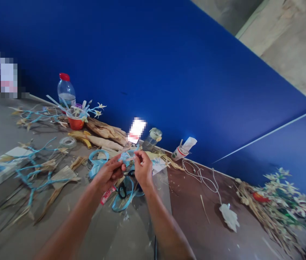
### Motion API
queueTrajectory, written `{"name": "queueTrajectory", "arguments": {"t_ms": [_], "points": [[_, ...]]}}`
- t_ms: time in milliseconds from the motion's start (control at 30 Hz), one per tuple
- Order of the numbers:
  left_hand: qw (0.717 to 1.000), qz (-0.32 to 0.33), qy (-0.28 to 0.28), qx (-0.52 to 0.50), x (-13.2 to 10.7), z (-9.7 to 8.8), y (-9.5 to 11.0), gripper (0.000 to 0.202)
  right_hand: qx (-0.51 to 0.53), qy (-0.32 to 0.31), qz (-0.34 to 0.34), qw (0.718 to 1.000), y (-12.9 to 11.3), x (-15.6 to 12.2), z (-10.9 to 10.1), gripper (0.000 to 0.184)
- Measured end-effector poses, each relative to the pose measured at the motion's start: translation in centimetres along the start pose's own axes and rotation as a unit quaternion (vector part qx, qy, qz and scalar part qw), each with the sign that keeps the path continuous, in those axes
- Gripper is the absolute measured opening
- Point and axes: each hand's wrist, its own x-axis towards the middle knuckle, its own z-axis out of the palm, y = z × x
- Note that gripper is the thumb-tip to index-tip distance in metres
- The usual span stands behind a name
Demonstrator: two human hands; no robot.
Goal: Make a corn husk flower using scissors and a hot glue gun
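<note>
My left hand (112, 172) is closed on a bunched light-blue ribbon (126, 156), above the middle of the table. Close beside it, my right hand (143, 169) pinches at the same ribbon with thumb and forefinger; a thin pale strip also shows between the hands, too small to name. To the left of my left hand lies a looped blue ribbon roll (95, 167). Below the hands are black-handled scissors (122, 190), partly hidden, another loop of blue ribbon (120, 207) and a small red packet (107, 196).
Blue-wrapped branches (31, 184), a clear tape roll (67, 142) and dried husks (105, 131) lie leftward. Behind stand a red tub (75, 123), a bottle (66, 92), a jar (153, 139) and a cup (179, 153). White flowers (288, 195) lie right. A blue partition (153, 65) backs the table.
</note>
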Motion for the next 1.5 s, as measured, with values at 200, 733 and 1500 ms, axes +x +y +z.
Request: {"name": "queueTrajectory", "arguments": {"t_ms": [200,733,1500], "points": [[0.997,0.008,0.079,0.001,0.3,0.0,0.0,0.021,-0.112,-0.002,-0.134,0.985,-1.1,-0.5,-0.7,0.022],[0.999,0.025,0.014,0.028,-0.4,1.9,0.3,0.038,0.084,0.121,0.137,0.980,0.2,-0.7,0.9,0.019],[0.986,0.057,0.062,0.144,0.1,1.1,0.1,0.019,0.060,-0.126,0.071,0.988,-1.0,0.0,-1.1,0.019]]}}
